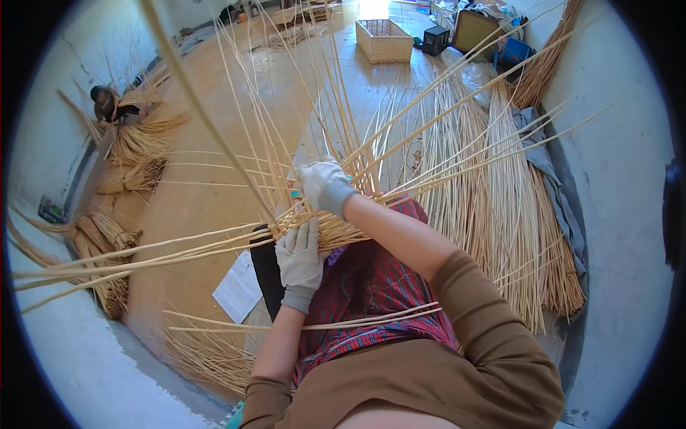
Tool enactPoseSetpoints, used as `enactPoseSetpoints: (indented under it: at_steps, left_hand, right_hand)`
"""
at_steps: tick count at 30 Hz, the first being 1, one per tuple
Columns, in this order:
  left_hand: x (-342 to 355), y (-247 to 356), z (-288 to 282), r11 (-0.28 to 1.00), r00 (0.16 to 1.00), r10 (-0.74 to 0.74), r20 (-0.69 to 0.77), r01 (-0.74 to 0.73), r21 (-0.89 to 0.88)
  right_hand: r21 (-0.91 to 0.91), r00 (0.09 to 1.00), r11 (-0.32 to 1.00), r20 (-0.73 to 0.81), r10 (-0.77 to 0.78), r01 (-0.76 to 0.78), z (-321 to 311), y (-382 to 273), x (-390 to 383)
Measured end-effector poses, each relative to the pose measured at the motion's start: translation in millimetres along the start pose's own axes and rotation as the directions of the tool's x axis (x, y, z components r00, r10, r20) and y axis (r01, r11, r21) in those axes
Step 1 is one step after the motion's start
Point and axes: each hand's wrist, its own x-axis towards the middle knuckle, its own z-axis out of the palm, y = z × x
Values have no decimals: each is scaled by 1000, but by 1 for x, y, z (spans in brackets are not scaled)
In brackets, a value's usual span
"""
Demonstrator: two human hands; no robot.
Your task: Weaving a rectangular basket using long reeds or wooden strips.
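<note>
A half-woven frame of pale rods (343,233) rests over my lap on red patterned cloth (379,286), with long stakes (250,143) fanning up and out. My gloved left hand (300,257) grips the near side of the weave, fingers pressed together over the rods. Higher and to the right, my gloved right hand (323,184) is closed among the upright stakes; what its fingers hold is hidden. A small green item (294,194) peeks out beside it, too small to name.
Long rod bundles (500,236) lie along the right wall; coarser bundles (100,257) line the left. A person (107,104) is at the back left. A rectangular basket (382,41), a dark box (436,39) and other items stand at the back. A paper (236,286) lies left of me.
</note>
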Motion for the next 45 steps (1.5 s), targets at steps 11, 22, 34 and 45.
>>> enactPoseSetpoints:
  at_steps: [11,22,34,45]
  left_hand:
    - [11,-14,12,999,998,3,65,1,-51]
    - [-3,-9,16,999,1000,-24,-4,24,-32]
    - [63,34,23,997,888,-35,458,60,-40]
    - [58,21,37,973,961,-77,267,130,-189]
  right_hand:
    - [434,907,820,-15,421,-373,48,-8,55]
    - [631,808,774,-431,402,-49,43,-2,56]
    - [588,955,752,168,245,-296,37,46,47]
    - [600,727,574,18,687,-558,65,24,65]
